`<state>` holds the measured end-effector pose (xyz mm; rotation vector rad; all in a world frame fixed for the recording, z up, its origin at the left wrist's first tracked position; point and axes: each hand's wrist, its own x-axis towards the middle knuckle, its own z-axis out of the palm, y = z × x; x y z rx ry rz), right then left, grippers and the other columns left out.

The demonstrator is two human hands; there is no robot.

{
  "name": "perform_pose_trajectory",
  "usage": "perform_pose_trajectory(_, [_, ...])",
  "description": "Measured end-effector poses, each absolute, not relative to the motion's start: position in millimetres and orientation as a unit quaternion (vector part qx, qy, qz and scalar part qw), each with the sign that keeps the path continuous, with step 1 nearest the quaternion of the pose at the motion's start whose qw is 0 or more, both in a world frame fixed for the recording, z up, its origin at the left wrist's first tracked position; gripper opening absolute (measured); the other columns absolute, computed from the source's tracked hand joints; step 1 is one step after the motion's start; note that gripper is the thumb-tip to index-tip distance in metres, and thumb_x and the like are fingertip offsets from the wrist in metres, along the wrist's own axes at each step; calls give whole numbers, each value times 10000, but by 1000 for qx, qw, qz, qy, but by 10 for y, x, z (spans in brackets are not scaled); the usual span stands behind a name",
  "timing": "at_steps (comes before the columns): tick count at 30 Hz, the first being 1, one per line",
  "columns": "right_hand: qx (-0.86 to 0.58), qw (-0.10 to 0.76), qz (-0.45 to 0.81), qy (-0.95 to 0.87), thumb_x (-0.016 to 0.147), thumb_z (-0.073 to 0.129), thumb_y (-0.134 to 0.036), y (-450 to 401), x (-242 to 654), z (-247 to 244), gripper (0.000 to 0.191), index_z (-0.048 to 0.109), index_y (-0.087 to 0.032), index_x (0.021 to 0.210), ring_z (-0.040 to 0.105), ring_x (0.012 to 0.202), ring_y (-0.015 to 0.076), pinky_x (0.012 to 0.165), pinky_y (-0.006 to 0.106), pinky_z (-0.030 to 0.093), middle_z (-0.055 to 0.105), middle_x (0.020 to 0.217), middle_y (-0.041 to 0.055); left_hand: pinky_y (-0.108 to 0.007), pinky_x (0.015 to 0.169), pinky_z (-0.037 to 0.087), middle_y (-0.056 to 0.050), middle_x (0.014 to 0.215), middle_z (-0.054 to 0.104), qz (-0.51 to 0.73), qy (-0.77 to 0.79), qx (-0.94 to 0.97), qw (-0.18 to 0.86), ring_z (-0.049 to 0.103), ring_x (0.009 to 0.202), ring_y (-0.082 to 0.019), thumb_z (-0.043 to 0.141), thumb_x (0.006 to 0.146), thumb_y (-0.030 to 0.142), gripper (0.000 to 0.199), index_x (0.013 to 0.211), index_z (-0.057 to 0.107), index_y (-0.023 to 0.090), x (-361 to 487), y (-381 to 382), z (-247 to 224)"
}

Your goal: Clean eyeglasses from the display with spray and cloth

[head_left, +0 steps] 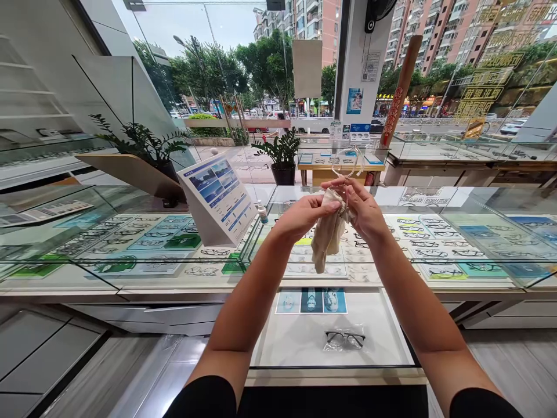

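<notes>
Above the glass counter, both my hands are raised and close together. My left hand [302,216] pinches a beige cleaning cloth [327,241], whose loose end hangs down below the fingers. My right hand [364,213] has its fingers closed on a pair of thin-framed eyeglasses [334,168], with the clear lens and rim sticking up above the fingertips. Part of the eyeglasses is hidden by the cloth and my fingers. Cloth and eyeglasses touch between the two hands.
Under the glass lie rows of eyeglasses [429,244]. A desk calendar [220,197] and a small bottle [262,212] stand left of my hands. Below, an open drawer [300,345] holds dark-framed glasses [345,339] in a clear bag. A potted plant [282,154] stands beyond.
</notes>
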<state>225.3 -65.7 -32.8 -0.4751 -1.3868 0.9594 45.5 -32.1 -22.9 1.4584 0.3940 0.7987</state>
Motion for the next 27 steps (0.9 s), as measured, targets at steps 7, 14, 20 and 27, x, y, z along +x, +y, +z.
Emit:
perform_pose_trajectory(7, [-198, 634, 468, -583, 885, 865, -674, -686, 2212, -321, 428, 793, -327, 1125, 770, 1170, 241, 1077, 422, 620, 839, 1290, 35, -306, 877, 511, -46, 918, 800, 402, 138, 597, 680, 692, 840, -138, 1093, 636, 375, 495, 1007, 865, 139, 518, -385, -187])
perform_pose_trajectory(14, [-204, 626, 470, -588, 880, 866, -676, -696, 2197, -335, 438, 790, -320, 1123, 732, 1339, 276, 1214, 471, 564, 826, 1337, 36, -262, 805, 506, -18, 872, 796, 473, 182, 560, 656, 684, 797, -118, 1126, 520, 428, 551, 912, 859, 147, 646, -441, -220])
perform_pose_trajectory(20, [-204, 641, 458, -581, 855, 888, -665, -661, 2194, -327, 421, 821, -305, 1062, 715, 1361, 277, 1252, 452, 532, 836, 1303, 34, -265, 783, 481, -13, 838, 765, 482, 149, 576, 643, 647, 783, -121, 1036, 684, 581, 523, 938, 858, 160, 664, -416, -243])
perform_pose_trajectory(27, [-219, 664, 437, -567, 893, 849, -652, -607, 2211, -346, 372, 848, -291, 985, 709, 1357, 285, 1279, 479, 493, 845, 1254, 51, -279, 763, 476, -25, 851, 758, 451, 149, 616, 628, 643, 762, -136, 1071, 658, 446, 505, 992, 843, 144, 548, -403, -212])
